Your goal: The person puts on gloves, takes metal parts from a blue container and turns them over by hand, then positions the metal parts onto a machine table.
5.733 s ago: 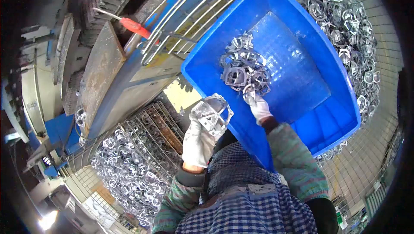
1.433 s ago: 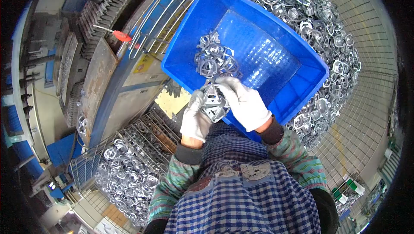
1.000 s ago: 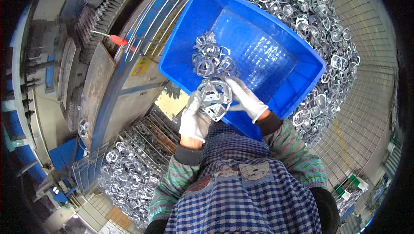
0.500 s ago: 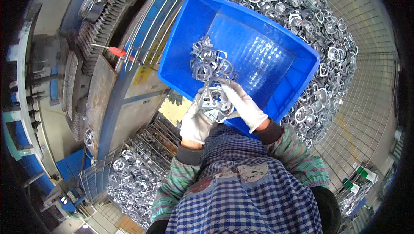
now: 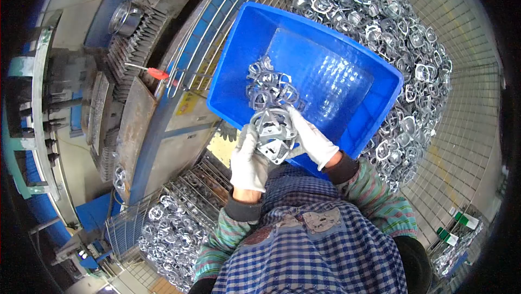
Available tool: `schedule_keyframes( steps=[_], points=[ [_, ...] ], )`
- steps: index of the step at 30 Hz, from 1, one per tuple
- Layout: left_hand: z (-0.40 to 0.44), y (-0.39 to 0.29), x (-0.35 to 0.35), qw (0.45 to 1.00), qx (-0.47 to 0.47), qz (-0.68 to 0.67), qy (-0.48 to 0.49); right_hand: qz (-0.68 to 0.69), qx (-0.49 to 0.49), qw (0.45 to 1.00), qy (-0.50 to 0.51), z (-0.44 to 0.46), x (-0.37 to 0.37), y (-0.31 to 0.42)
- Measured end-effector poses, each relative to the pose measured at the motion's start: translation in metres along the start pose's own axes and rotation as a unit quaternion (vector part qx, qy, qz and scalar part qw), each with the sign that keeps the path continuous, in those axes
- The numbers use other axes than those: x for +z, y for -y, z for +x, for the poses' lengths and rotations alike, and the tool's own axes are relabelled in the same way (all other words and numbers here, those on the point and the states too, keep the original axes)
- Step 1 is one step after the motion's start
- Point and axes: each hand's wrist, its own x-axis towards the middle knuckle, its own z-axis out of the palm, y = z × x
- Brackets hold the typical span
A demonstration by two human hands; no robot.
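Observation:
Several grey metal parts (image 5: 273, 133), round frames with triangular openings, are held together between my gloved hands over the near edge of a blue bin (image 5: 374, 123). My left hand (image 5: 248, 161) grips them from the left side, its thumb upright along the rim. At their right side my right hand (image 5: 313, 138) has its fingers pressed on the edge; some fingertips are hidden behind the metal. Inside the bin, just beyond my hands, a small heap of similar parts (image 5: 265, 85) lies toward the left.
A wire basket (image 5: 472, 88) at the right holds a large pile of metal parts (image 5: 401, 126). Another pile (image 5: 171, 234) sits in a basket at the lower left. A red-handled tool (image 5: 158, 74) hangs by the wire rim, near machinery with a toothed rack (image 5: 130, 50).
Since the oldest frame, my right hand has left the heap in the bin and joined my left hand at the metal parts. Lately both hands have shifted little, while the view has moved.

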Motion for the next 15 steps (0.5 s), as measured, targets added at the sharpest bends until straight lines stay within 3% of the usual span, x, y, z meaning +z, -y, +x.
schedule_keyframes(
  steps=[11,15],
  points=[
    [-0.017,-0.014,0.020,0.999,0.045,0.021,-0.019,0.006,-0.030,0.997,0.066,0.005,-0.002,0.002],
    [-0.027,-0.017,0.037,0.993,0.096,0.062,-0.036,0.066,-0.020,0.993,0.091,-0.002,0.012,0.018]
  ],
)
